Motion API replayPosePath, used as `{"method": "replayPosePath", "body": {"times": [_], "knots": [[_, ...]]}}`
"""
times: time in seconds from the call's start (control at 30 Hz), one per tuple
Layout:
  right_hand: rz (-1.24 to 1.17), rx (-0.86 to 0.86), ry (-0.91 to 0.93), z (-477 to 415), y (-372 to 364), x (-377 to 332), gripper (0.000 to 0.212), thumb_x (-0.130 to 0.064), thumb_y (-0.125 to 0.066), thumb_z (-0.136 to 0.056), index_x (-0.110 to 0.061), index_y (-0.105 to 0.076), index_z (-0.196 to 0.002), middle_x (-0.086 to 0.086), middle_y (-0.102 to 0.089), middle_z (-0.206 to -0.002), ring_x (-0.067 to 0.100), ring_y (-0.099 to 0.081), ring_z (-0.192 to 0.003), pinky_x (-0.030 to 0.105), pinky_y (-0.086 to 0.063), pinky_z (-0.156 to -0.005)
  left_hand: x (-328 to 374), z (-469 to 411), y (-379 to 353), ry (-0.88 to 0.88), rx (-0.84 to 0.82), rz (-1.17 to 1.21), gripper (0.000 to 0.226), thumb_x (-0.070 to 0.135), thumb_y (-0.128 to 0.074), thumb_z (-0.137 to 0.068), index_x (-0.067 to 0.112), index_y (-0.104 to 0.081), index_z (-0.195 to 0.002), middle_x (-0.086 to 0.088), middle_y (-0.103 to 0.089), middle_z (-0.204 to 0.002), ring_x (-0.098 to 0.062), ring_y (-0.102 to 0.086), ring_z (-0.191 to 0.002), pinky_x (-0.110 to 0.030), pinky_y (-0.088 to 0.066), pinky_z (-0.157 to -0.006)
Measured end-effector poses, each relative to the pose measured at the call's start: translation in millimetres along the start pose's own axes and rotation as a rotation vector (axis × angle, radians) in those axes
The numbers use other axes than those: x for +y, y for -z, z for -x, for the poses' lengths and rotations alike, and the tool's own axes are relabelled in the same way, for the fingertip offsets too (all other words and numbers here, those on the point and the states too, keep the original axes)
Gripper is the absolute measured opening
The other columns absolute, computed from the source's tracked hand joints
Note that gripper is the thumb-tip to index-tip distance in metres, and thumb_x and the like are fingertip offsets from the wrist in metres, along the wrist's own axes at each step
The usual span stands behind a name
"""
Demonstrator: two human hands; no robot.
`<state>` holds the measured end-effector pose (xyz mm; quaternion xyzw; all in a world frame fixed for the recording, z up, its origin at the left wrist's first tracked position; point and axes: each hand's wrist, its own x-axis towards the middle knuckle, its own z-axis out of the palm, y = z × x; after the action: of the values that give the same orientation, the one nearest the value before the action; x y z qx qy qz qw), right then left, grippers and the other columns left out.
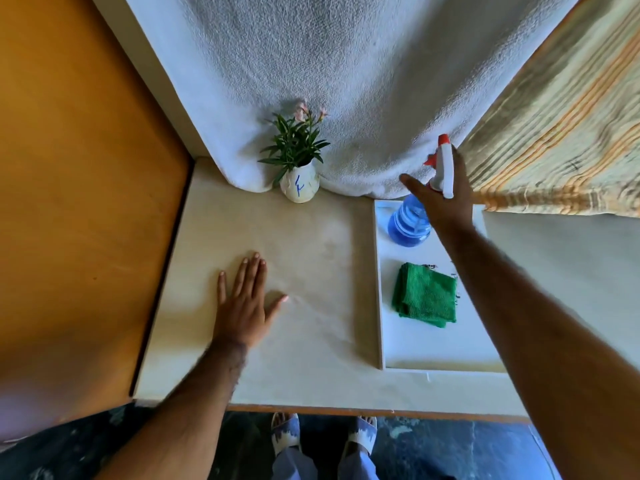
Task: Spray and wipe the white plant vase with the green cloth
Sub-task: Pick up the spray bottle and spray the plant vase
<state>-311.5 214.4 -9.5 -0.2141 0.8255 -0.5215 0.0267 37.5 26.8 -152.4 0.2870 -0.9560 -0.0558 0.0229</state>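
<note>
Head view: the small white ceramic vase [299, 187] with the green leafy plant [294, 143] stands at the back of the pale bench [277, 341], touching the draped white towel [346, 81]. The right hand [446, 195] is wrapped round the neck of the blue plastic spray bottle with red-and-white trigger head [412, 221], over the white tray [433, 348]; grip depth cannot be told. The left hand [244, 299] lies flat, fingers spread, holding nothing. The folded green microfibre cloth [425, 295] sits on the tray, untouched.

Risks judged: light vase tipped if wiped unsteadied; towel and plant soaked by overspray; bottle slipped if grip is loose.
</note>
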Motion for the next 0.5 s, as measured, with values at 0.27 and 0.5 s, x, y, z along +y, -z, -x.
{"method": "replayPosePath", "body": {"times": [0.27, 0.5], "knots": [[-0.236, 0.090, -0.120, 0.8, -21.8, 10.5, 0.033, -0.008, -0.067, -0.078, -0.019, -0.069, -0.109, -0.022, -0.074, -0.078, 0.011, -0.068, -0.071, 0.026, -0.056, -0.069, -2.5, -1.0, -4.4, 0.003, 0.014, -0.025, 0.090, 0.073, -0.028, -0.098, 0.015, -0.024, -0.166, -0.004, -0.024, -0.176, -0.023, -0.025, -0.161, -0.065, -0.023, -0.128], [-0.206, -0.049, -0.114, -21.8, -26.4, -49.3, 0.032, -0.003, -0.068, -0.066, -0.005, -0.075, -0.097, -0.007, -0.075, -0.084, 0.011, -0.066, -0.070, 0.025, -0.053, -0.065, -1.2, -0.7, -0.9, 0.019, 0.004, 0.002, 0.087, 0.071, -0.030, -0.099, 0.017, -0.023, -0.167, -0.002, -0.022, -0.176, -0.021, -0.024, -0.162, -0.064, -0.022, -0.128]]}}
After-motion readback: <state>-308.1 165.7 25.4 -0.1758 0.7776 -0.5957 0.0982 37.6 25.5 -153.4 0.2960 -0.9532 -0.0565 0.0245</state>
